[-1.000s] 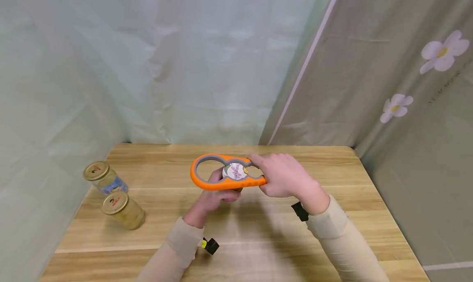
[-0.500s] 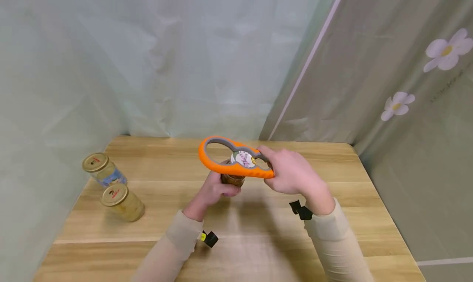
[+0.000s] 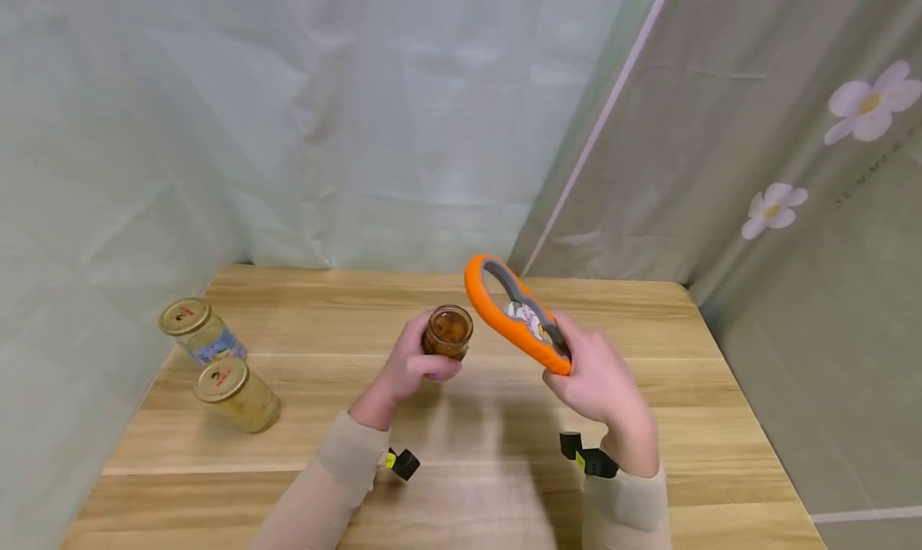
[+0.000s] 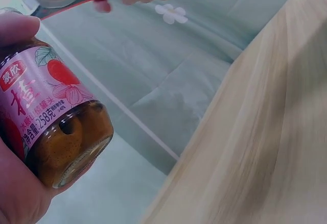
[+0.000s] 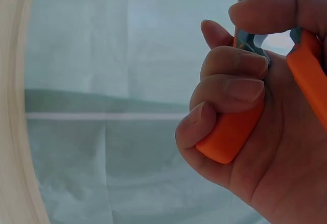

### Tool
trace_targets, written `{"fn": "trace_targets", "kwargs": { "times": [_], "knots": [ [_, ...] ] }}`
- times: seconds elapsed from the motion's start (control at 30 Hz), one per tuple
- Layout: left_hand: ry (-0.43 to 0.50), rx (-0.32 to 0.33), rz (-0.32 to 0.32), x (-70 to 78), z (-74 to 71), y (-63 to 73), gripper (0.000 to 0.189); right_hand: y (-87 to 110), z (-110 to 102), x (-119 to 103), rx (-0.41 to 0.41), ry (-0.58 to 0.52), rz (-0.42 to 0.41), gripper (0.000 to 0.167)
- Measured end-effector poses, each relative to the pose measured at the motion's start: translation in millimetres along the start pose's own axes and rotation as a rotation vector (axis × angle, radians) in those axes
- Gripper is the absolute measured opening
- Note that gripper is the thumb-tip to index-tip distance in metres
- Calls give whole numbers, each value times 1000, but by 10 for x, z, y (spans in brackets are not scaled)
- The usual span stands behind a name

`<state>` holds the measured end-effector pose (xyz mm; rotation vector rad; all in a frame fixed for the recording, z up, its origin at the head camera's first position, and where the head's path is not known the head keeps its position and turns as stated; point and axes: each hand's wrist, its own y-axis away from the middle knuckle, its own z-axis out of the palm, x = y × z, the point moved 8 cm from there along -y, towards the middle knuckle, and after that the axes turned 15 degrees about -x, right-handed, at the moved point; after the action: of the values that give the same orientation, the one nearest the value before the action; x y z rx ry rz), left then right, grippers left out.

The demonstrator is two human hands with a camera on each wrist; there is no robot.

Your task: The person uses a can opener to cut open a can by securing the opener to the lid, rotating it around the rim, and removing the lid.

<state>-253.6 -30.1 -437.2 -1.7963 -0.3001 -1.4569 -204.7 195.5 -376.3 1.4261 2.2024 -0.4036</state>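
My left hand (image 3: 403, 366) grips a small glass jar (image 3: 448, 338) of brown fruit above the table, its mouth uncovered. A pink label (image 4: 46, 91) with red fruit drawings wraps the jar in the left wrist view, where it tilts. To its right, my right hand (image 3: 601, 378) holds an orange and grey jar opener (image 3: 513, 331) by the handle end. A white printed lid (image 3: 528, 319) sits in the opener's middle opening, apart from the jar. In the right wrist view, several fingers curl round one orange handle (image 5: 230, 137).
Two closed jars with gold lids stand at the table's left side: one with a blue label (image 3: 216, 346), another of pale contents (image 3: 252, 406) nearer me. The wooden table (image 3: 691, 430) ends at the back against a hanging curtain (image 3: 403, 134).
The jar opener has lifted off the jar and swung right with the lid in it, uncovering the jar's mouth. My left hand still holds the jar in nearly the same place.
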Motion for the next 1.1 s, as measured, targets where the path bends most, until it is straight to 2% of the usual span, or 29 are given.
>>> {"fn": "trace_targets", "kwargs": {
  "times": [0.13, 0.33, 0.5, 0.6, 0.9, 1.0, 1.1],
  "knots": [
    [-25, 14, -30, -3, -35, 12, 34, 87, 23, 108, 10, -29, 39, 40],
    [-7, 41, -54, 4, -92, 54, 36, 214, -40, 227, 25, -32, 82, 47],
    [30, 17, -43, -6, -54, 33, 34, 351, -182, 322, 69, -44, 119, 54],
    [32, 30, -48, -31, -26, 9, 37, 421, -255, 351, 85, -46, 138, 54],
    [101, 67, -50, -190, -1, -41, 47, 421, -282, 423, 79, -54, 171, 48],
    [89, 93, -83, -270, 10, -50, 47, 414, -266, 443, 77, -56, 177, 45],
    [25, 134, -134, -337, -33, -95, 51, 368, -270, 441, 71, -45, 164, 46]
  ]
}}
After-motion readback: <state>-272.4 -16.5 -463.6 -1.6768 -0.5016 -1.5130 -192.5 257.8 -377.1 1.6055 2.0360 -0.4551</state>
